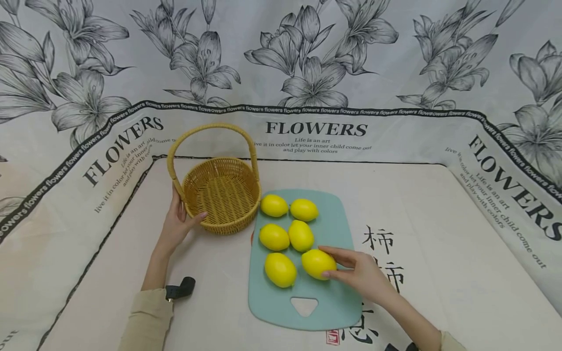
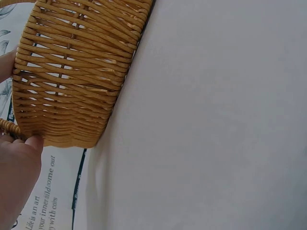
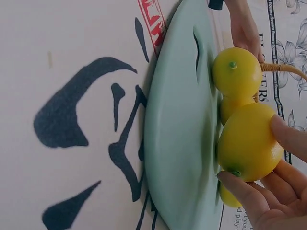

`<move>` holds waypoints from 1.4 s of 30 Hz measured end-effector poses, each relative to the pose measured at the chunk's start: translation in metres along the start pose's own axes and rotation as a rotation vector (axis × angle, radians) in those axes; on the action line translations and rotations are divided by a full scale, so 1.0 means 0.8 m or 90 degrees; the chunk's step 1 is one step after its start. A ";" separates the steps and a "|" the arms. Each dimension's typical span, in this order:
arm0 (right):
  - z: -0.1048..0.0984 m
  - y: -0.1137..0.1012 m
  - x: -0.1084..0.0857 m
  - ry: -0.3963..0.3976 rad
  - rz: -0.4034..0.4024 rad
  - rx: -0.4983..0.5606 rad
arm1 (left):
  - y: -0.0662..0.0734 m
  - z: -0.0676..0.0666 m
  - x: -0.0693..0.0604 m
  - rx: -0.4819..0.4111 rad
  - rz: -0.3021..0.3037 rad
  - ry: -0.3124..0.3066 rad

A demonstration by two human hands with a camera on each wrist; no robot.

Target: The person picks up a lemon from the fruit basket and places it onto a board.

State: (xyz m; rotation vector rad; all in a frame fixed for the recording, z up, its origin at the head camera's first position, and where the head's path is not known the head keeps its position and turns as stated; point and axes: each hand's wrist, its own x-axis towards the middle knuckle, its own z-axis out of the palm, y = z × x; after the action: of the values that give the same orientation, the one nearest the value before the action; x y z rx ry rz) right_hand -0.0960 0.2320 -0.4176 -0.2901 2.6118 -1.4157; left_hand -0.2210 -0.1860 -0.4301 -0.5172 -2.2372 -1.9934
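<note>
My left hand (image 1: 175, 226) grips the left side of a round wicker basket (image 1: 226, 195), its thumb at the rim near the handle's base. Nothing lies inside the basket, and its tall handle stands upright. In the left wrist view the woven side of the basket (image 2: 76, 72) shows close up. With thumb and fingers, my right hand (image 1: 362, 273) pinches a yellow lemon (image 1: 318, 264) at the right of the nearest row on a light teal cutting board (image 1: 335, 219). In the right wrist view this lemon (image 3: 252, 143) is right by the board's surface; whether they touch I cannot tell.
Several more lemons rest on the board, among them one at the near left (image 1: 280, 270) and one at the far right (image 1: 304, 209). The board has a handle hole at its near end. Behind the table surface hangs a flower-printed cloth (image 1: 316, 131).
</note>
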 end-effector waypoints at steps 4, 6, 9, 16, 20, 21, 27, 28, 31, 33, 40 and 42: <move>0.003 0.005 0.003 -0.002 -0.004 0.003 | 0.004 0.001 -0.001 0.009 -0.006 0.004; 0.005 0.007 0.005 -0.002 -0.002 0.007 | 0.005 0.002 -0.001 0.009 -0.005 0.005; 0.007 0.010 0.007 -0.003 -0.002 0.013 | 0.007 0.003 -0.002 0.009 -0.005 0.004; 0.010 0.012 0.009 -0.002 0.001 0.010 | 0.010 0.004 -0.003 0.013 -0.009 0.005; 0.011 0.010 0.008 0.008 -0.012 -0.001 | 0.009 0.005 -0.003 0.013 -0.004 0.007; 0.012 0.009 0.008 0.009 -0.012 -0.001 | 0.009 0.005 -0.003 0.015 -0.004 0.007; 0.017 0.009 0.008 0.015 -0.025 -0.007 | 0.008 0.004 -0.004 0.021 -0.008 0.008; 0.018 0.009 0.008 0.015 -0.032 -0.010 | 0.007 0.004 -0.004 0.019 -0.008 0.008; 0.020 0.009 0.010 0.017 -0.044 -0.019 | 0.007 0.003 -0.005 0.018 -0.010 0.010; 0.021 0.008 0.010 0.017 -0.048 -0.025 | 0.008 0.003 -0.005 0.024 -0.011 0.011; 0.021 0.005 0.012 0.023 -0.055 -0.045 | 0.022 -0.002 -0.004 0.090 -0.033 -0.007; 0.020 0.004 0.013 0.023 -0.055 -0.047 | 0.028 -0.001 -0.006 0.114 -0.055 -0.008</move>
State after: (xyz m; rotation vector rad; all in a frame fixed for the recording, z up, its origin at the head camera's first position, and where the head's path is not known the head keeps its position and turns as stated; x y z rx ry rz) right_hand -0.1027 0.2184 -0.4296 -0.3955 2.7147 -1.3654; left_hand -0.2093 -0.1861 -0.4104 -0.4222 -2.4537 -1.8065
